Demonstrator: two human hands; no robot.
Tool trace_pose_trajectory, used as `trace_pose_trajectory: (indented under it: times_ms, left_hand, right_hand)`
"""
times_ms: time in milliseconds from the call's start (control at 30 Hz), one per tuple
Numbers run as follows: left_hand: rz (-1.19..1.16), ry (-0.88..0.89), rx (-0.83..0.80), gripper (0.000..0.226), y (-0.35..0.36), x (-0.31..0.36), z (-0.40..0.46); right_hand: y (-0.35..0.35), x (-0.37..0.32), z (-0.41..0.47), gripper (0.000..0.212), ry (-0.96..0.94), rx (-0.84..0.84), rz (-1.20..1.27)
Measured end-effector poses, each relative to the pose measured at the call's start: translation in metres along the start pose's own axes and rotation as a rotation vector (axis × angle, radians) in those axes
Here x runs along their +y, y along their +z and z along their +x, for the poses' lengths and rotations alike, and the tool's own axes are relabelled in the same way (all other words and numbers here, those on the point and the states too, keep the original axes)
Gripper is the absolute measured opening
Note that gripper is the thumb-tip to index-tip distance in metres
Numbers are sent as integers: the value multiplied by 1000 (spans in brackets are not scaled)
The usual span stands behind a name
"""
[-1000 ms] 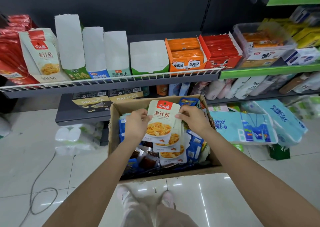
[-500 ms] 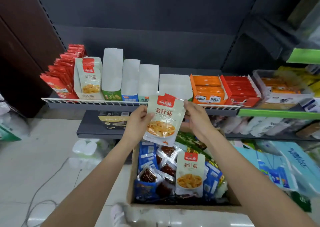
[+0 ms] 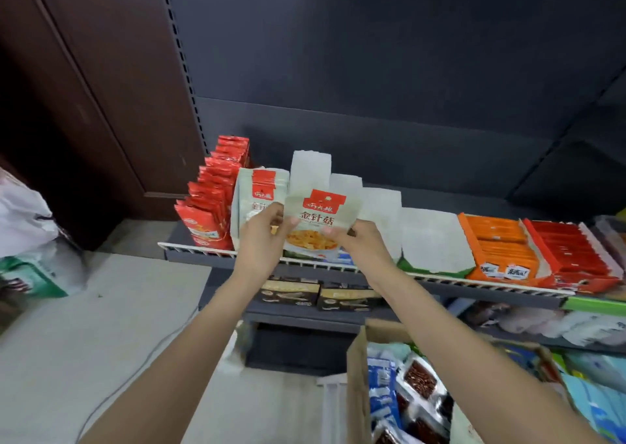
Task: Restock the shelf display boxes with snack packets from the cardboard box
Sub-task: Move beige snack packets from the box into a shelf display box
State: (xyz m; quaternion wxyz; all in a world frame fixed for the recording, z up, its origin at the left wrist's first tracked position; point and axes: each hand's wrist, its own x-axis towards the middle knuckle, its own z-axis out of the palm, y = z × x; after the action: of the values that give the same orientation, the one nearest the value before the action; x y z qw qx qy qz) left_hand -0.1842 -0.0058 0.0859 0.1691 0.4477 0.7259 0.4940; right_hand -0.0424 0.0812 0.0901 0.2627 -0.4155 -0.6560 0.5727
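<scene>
A pale snack packet [image 3: 320, 218] with a red label and a picture of yellow mushrooms is held up at shelf height. My left hand [image 3: 262, 237] grips its left edge and my right hand [image 3: 355, 240] grips its lower right edge. Just behind it to the left stands a display box [image 3: 259, 193] holding matching packets. White-backed display boxes [image 3: 379, 213] line the wire-fronted shelf [image 3: 474, 282] to the right. The open cardboard box [image 3: 355, 386] sits on the floor at the lower right, with blue and dark red packets [image 3: 416, 382] showing inside.
Red packets [image 3: 211, 206] stand at the shelf's left end. Orange [image 3: 498, 247] and red [image 3: 572, 250] display boxes sit to the right. Dark boxes [image 3: 321, 294] lie on the lower shelf. White and green bags [image 3: 27, 240] rest on the floor at left, and a cable [image 3: 135, 372] trails across the tiles.
Both hands have raised the packet from above the cardboard box up and leftward to the shelf, in front of the matching display box. The view has tilted upward.
</scene>
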Motion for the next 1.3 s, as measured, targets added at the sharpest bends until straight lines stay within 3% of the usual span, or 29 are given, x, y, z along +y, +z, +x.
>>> trace_pose_trajectory:
  times_ms: [167, 367, 533, 633, 700, 800, 867, 1000, 1067, 1167, 1300]
  left_hand:
    - [104, 102, 37, 4, -49, -25, 51]
    - [161, 53, -82, 38, -71, -47, 98]
    - [288, 250, -42, 67, -73, -55, 111]
    - [343, 276, -91, 60, -74, -61, 114]
    - [374, 271, -74, 42, -75, -67, 116]
    - [598, 334, -12, 13, -78, -72, 120]
    - [753, 362, -52, 9, -79, -76, 125]
    - [1060, 398, -169, 16, -77, -83, 128]
    - [1143, 438, -151, 15, -75, -83, 127]
    - [1124, 466, -88, 17, -72, -79, 123]
    - [934, 476, -57, 17, -60, -71, 112]
  right_hand:
    - [56, -9, 47, 32, -5, 17, 24]
    - [94, -9, 92, 30, 7, 73, 39]
    - [95, -8, 115, 30, -3, 69, -68]
    - [89, -6, 120, 31, -13, 35, -216]
    - [88, -1, 120, 34, -8, -10, -386]
    - [94, 3, 119, 38, 0, -4, -584]
    - [99, -1, 118, 33, -46, 23, -532]
    - [101, -10, 120, 4, -112, 78, -372]
    - [102, -8, 121, 7, -120, 85, -403]
    - [105, -9, 118, 11, -142, 86, -449]
    - [102, -15, 103, 24, -216, 137, -479]
